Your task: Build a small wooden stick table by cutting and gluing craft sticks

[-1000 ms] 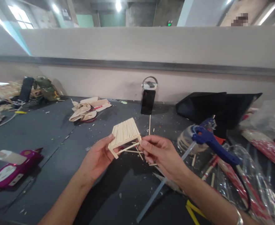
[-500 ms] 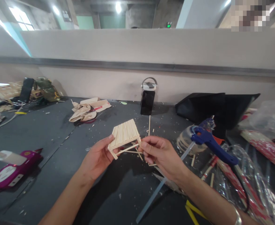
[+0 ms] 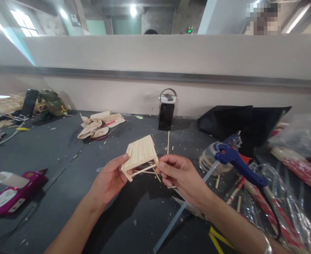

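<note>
A small table-like model point(image 3: 140, 151) made of pale wooden sticks is held above the dark tabletop, its slatted top tilted toward me. My left hand point(image 3: 112, 176) grips its left side, thumb on the top's edge and fingers underneath. At the right front corner, my right hand point(image 3: 177, 171) pinches a short leg between thumb and fingers. A thin crossbar stick point(image 3: 143, 170) runs between the front legs. The right fingertips partly hide that corner. Loose sticks lie on the table behind and below the model.
A blue glue gun point(image 3: 240, 164) with a long clear glue stick point(image 3: 171, 225) rests against a roll of tape at right. Plastic-wrapped stick bundles point(image 3: 298, 169) lie beyond. A magenta power strip point(image 3: 20, 192) sits left, crumpled cloth point(image 3: 93, 127) farther back, and a black phone point(image 3: 166, 116) stands by the partition.
Both hands keep their hold on the stick model, which has barely moved. The view has shifted very slightly, and a person beyond the partition appears farther left.
</note>
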{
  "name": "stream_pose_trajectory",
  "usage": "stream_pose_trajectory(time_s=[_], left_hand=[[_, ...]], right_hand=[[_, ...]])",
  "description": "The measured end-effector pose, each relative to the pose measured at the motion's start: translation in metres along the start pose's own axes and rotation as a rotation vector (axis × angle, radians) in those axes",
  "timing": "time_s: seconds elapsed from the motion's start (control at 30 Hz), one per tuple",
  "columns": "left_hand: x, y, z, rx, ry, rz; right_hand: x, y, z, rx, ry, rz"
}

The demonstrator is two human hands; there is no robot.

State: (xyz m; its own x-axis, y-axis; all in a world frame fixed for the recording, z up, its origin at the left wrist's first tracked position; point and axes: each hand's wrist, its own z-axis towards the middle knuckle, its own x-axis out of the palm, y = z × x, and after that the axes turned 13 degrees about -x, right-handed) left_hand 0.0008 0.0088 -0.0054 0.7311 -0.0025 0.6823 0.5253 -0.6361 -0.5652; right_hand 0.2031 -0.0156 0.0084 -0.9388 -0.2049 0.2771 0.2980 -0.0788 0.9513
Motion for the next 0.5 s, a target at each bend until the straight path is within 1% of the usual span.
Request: stream_pose_trajectory(time_s=[0.3,0.5], left_hand=[[-0.0021,0.001,0.003,0.007,0.023,0.03],[-0.0002,0.0011,0.0019,0.002,0.0,0.054]], right_hand=[[-0.0012,-0.0009,0.0002,0.01,-0.007,-0.019],[-0.0019,0.0004,0.0015,0.01,-0.014,-0.025]])
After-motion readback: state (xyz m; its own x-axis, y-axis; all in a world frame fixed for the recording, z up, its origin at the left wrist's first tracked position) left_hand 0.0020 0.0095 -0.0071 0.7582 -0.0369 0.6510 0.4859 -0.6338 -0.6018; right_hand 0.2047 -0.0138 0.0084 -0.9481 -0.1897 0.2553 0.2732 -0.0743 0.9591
